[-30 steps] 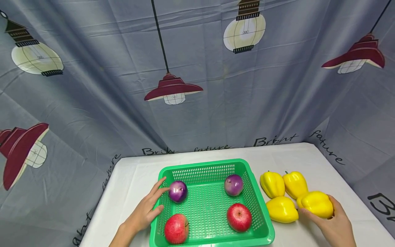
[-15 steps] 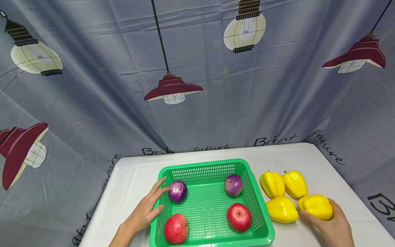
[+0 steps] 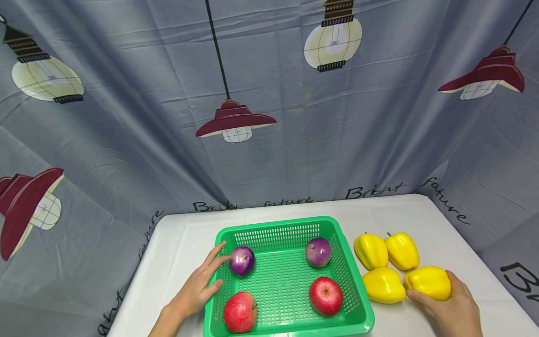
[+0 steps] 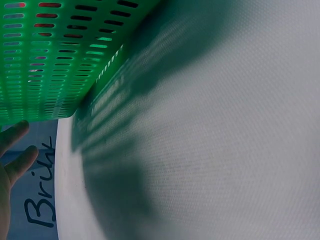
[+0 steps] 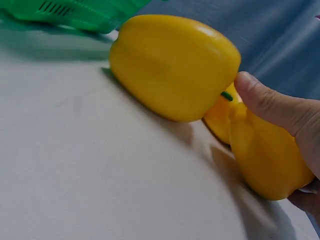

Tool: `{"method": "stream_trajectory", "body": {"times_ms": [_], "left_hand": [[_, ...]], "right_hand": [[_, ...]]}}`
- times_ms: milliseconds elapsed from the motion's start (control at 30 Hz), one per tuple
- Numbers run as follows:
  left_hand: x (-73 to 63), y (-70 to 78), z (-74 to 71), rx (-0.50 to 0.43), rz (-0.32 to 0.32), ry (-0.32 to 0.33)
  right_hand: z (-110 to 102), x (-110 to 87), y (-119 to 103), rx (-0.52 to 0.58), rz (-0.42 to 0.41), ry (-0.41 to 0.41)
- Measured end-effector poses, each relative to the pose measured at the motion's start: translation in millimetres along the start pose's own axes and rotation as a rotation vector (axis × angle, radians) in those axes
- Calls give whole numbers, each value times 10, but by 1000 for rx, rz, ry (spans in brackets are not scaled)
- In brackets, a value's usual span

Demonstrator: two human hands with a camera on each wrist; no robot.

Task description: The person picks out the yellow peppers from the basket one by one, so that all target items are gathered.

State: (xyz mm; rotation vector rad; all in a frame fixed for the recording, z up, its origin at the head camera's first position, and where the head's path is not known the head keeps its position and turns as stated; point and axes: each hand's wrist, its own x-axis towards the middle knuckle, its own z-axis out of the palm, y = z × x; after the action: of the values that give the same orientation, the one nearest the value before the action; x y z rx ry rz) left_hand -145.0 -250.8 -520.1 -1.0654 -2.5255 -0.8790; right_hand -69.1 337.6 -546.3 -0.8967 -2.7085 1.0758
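Note:
My right hand [image 3: 456, 306] holds a yellow bell pepper [image 3: 429, 282], with the thumb on its near side and other fingers mostly hidden behind it. In the right wrist view this same bell pepper [image 5: 267, 157] sits low over the white cloth, close to another yellow bell pepper [image 5: 172, 67]. Two more yellow peppers [image 3: 371, 251] lie just behind. My left hand [image 3: 194, 289] rests at the left rim of a green plastic basket [image 3: 365, 299], its fingers spread and fairly straight. The left wrist view catches only two of its fingertips below the basket wall [image 4: 55, 65].
Inside the basket, purple round fruits or vegetables [image 3: 318, 252] sit at the back left and back right. Red apples [image 3: 326, 296] occupy the front left and front right. A white-covered table [image 3: 185, 238] carries everything, with a grey printed curtain [image 3: 269, 159] around it.
The pepper in my right hand has come slightly nearer and lower, then shifted a little left toward the front pepper. My left hand and the basket have stayed in place.

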Motion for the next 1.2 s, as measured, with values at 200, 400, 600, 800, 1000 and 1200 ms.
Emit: {"method": "stream_trajectory", "body": {"times_ms": [200, 400, 600, 800, 1000, 1200], "left_hand": [[-5, -14, 6, -2, -3, -4], [-10, -8, 2, -3, -7, -1], [-3, 3, 0, -8, -12, -4], [-5, 7, -4, 0, -4, 1], [-6, 5, -4, -2, -5, 1], [-1, -5, 3, -8, -10, 2]], "right_hand": [[29, -21, -27, -46, -46, 21], [61, -19, -52, -81, -60, -6], [63, -35, -100, -101, -78, 18], [32, -30, -120, -111, -124, 60], [15, -20, -104, -114, -147, 72], [24, -13, -98, -122, -111, 58]]}}
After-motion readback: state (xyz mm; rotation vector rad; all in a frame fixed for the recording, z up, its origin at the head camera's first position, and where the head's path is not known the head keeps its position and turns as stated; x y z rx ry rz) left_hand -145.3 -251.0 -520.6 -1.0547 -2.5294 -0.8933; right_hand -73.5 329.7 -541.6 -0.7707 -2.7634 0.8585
